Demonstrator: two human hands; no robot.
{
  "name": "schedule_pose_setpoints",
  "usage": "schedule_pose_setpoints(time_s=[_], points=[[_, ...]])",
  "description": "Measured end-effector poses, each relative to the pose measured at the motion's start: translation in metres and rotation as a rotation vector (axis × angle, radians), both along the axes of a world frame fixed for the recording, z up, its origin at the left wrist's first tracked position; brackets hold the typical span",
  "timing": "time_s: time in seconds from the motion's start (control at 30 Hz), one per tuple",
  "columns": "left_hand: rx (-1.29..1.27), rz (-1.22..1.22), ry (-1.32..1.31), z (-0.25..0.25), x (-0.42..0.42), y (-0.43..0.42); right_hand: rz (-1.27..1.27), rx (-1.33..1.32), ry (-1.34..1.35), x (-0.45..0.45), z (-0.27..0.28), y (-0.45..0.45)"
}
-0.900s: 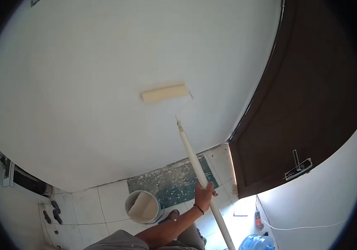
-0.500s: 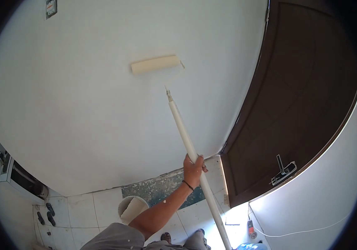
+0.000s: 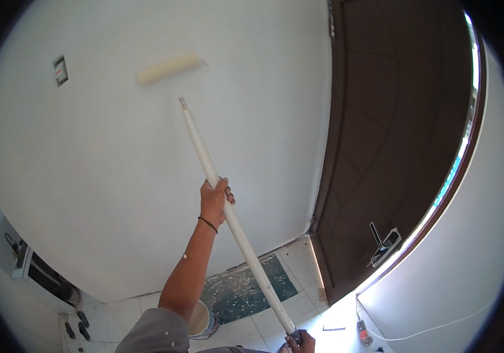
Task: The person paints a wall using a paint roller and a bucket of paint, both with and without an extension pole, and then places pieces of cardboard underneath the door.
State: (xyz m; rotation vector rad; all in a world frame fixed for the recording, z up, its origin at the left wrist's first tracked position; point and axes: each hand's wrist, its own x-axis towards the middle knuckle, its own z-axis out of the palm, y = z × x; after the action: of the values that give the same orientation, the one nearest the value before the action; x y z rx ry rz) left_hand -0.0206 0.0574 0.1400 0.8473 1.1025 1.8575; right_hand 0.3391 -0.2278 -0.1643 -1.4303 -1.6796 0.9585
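Left hand [image 3: 213,201] closed round pole [image 3: 243,241], right hand [image 3: 306,342] gripping its lower end; roller [image 3: 169,69] apparently against wall [image 3: 99,159], near switch box [image 3: 59,71]; if either grip slips, long pole might swing, smearing switch box with paint

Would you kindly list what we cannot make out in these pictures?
All in the head view:
- Bucket: left part, hidden behind the left arm.
- Right hand: partly cut off by the bottom edge.
- Roller: link to the pole, blurred.
- Wall switch: markings, too small.
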Motion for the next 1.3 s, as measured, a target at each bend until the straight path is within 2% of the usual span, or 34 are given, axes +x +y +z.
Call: schedule_pose_setpoints(time_s=[0.07,0.1,0.23,0.33,0.43,0.5,0.53,0.63,0.73,0.77,0.87,0.9,1.0,1.13,1.2,1.23,1.3], points=[[0.044,-0.001,-0.008,0.011,0.005,0.001,0.047,-0.081,0.128,0.001,0.025,0.011],[0.039,0.003,0.006,0.013,0.007,-0.001,0.079,-0.031,0.113,0.003,0.032,0.014],[0.003,0.035,0.039,0.01,0.005,-0.015,0.095,0.055,0.052,0.004,0.005,0.012],[-0.016,0.052,0.047,0.0,-0.008,-0.01,0.152,-0.161,-0.05,0.001,0.022,0.027],[-0.051,0.054,0.043,-0.015,-0.019,-0.004,0.166,-0.192,-0.11,-0.003,-0.01,0.027],[-0.08,0.066,0.04,-0.03,-0.017,-0.01,0.198,-0.358,-0.167,-0.005,-0.021,0.022],[-0.094,0.063,0.03,-0.043,-0.015,-0.01,0.213,-0.433,-0.2,0.0,-0.027,0.024],[-0.153,0.044,0.024,-0.099,-0.012,-0.015,0.21,-0.332,-0.2,0.011,-0.059,0.004],[-0.248,0.02,-0.018,-0.157,0.003,-0.026,0.17,-0.279,-0.168,0.035,-0.12,-0.023],[-0.279,0.014,-0.041,-0.173,0.011,-0.029,0.139,-0.423,-0.143,0.042,-0.081,-0.024],[-0.338,-0.007,-0.115,-0.215,0.029,-0.037,0.129,-0.347,-0.346,0.067,-0.156,-0.051],[-0.332,-0.018,-0.143,-0.226,0.035,-0.038,0.091,-0.377,-0.242,0.077,-0.155,-0.057],[-0.331,-0.071,-0.192,-0.253,0.057,-0.057,0.001,-0.467,-0.253,0.107,-0.148,-0.073],[-0.331,-0.189,-0.306,-0.259,0.121,-0.115,-0.205,-0.152,-0.725,0.194,-0.253,-0.13],[-0.338,-0.27,-0.429,-0.255,0.143,-0.145,-0.345,-0.546,-0.956,0.219,-0.204,-0.119],[-0.351,-0.315,-0.488,-0.256,0.151,-0.155,-0.346,-0.544,-0.898,0.245,-0.214,-0.129],[-0.294,-0.223,-0.516,-0.263,0.14,-0.155,-0.337,-0.5,-0.904,0.279,-0.199,-0.138]])
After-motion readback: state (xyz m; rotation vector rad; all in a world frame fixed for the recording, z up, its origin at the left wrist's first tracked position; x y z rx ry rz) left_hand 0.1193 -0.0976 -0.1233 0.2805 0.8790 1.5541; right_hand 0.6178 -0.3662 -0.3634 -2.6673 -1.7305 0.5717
